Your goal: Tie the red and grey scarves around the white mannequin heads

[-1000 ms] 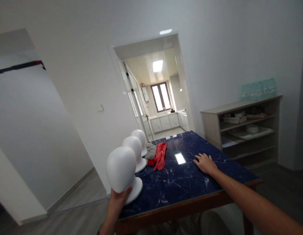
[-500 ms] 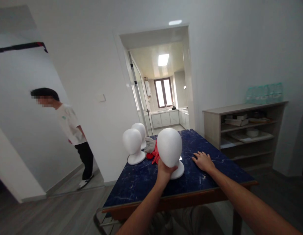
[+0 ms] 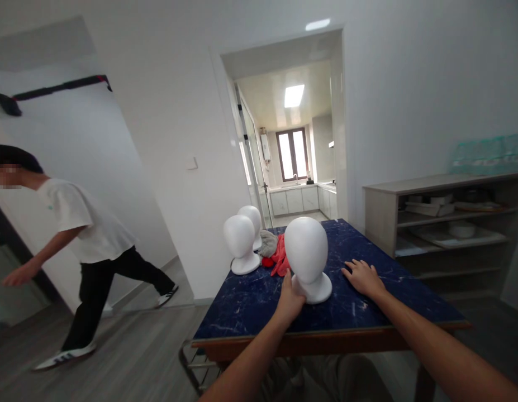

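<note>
A white foam mannequin head (image 3: 306, 248) stands upright on its round base on a blue marble-patterned table (image 3: 342, 312). My left hand (image 3: 290, 298) is at the left side of its neck and base, thumb and fingers apart and no longer wrapped round it. Part of its fingers is hidden behind the neck. My right hand (image 3: 363, 277) lies on the tabletop to the right of the head, fingers spread, holding nothing. Behind the head to the left are a red cloth item (image 3: 279, 258) and a grey one (image 3: 267, 244), partly hidden.
Two more white mannequin heads, a nearer one (image 3: 239, 240) and a farther one (image 3: 255, 223), stand at the table's left edge. A person (image 3: 86, 223) is walking at the left. Shelves (image 3: 380, 220) holding trays, with bottle packs (image 3: 489, 157) on top, stand at the right.
My left hand has loosened from the mannequin head's neck and shifted slightly left. My right hand stays flat. The view has turned left, and the person has stepped further left and nearer.
</note>
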Motion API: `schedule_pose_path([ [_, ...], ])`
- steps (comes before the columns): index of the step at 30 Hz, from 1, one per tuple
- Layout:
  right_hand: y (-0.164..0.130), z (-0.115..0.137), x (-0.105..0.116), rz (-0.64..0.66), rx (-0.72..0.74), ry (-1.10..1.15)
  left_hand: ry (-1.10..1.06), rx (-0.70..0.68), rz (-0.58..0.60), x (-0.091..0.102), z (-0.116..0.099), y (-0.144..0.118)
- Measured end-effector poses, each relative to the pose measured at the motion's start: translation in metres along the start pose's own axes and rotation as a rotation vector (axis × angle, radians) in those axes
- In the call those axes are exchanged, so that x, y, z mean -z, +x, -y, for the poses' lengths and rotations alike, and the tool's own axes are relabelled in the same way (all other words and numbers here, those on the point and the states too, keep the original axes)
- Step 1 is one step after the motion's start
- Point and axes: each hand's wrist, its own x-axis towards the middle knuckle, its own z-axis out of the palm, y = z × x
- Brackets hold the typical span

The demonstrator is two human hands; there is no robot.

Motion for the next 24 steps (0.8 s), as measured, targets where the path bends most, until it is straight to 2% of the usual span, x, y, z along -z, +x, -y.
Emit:
schedule_pose_path([
  [3,0.001,-0.001,-0.002,-0.001,0.011,-0.011,0.153,0.077,-0.087,0.021,0.013,0.003],
  [6,0.0,-0.002,-0.003,-0.005,0.013,-0.021,0.388,0.097,-0.135,0.039,0.013,0.027],
  [7,0.0,-0.002,-0.003,-0.008,0.01,-0.021,0.475,0.091,-0.104,0.043,0.01,0.037],
  [10,0.0,-0.002,-0.002,-0.01,0.008,-0.018,0.65,0.047,0.087,0.047,0.002,0.059],
  [13,0.0,-0.003,-0.001,-0.003,0.002,-0.019,0.686,0.004,0.192,0.047,-0.002,0.057],
  [15,-0.001,-0.003,-0.001,-0.007,0.003,-0.023,0.702,-0.016,0.195,0.052,-0.002,0.04],
  [17,-0.001,-0.002,-0.001,-0.012,0.013,-0.025,0.731,-0.038,0.206,0.064,-0.003,0.01],
  [21,-0.004,0.0,-0.001,-0.011,0.02,-0.017,0.755,-0.028,0.25,0.107,-0.011,-0.071],
  [24,-0.006,0.003,0.005,-0.044,0.024,0.009,0.548,0.04,0.264,0.141,-0.021,-0.129],
])
